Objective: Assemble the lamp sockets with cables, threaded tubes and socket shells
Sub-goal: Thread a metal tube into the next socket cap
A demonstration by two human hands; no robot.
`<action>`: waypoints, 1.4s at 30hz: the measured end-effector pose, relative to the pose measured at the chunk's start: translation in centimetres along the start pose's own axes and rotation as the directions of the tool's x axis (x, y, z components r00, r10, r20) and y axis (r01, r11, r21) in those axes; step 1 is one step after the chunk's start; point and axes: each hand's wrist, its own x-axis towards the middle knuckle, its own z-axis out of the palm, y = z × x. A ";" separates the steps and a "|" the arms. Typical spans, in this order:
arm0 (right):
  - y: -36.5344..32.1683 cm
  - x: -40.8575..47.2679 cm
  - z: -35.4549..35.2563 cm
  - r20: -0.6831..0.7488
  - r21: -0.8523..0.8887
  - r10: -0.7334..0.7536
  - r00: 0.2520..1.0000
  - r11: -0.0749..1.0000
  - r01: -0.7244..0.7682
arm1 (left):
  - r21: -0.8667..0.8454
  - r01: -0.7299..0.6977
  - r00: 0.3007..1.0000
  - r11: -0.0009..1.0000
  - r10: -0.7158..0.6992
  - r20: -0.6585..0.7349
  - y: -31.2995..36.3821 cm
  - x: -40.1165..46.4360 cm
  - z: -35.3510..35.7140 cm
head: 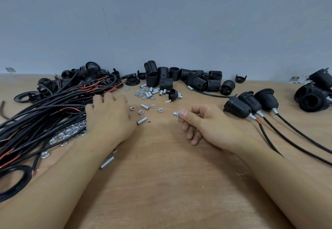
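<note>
My right hand pinches a short threaded tube with a nut on it between thumb and forefinger, just above the table. My left hand lies palm down at the edge of the bundle of black cables, its fingers reaching into the cables. Whether it holds one is hidden. Loose threaded tubes and nuts lie between the hands. Three assembled sockets with cables lie at the right. Black socket shells stand in a heap at the back.
The wooden table meets a grey wall at the back. Black rings and caps are piled at the back left, more nuts lie under the cables, more sockets at the far right, and a black ring lies near left.
</note>
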 end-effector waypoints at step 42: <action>0.3 0.2 -0.2 0.033 -0.004 0.046 0.998 0.999 -0.046 | -0.262 -0.151 0.986 0.953 0.125 -0.115 1.5 15.1 3.9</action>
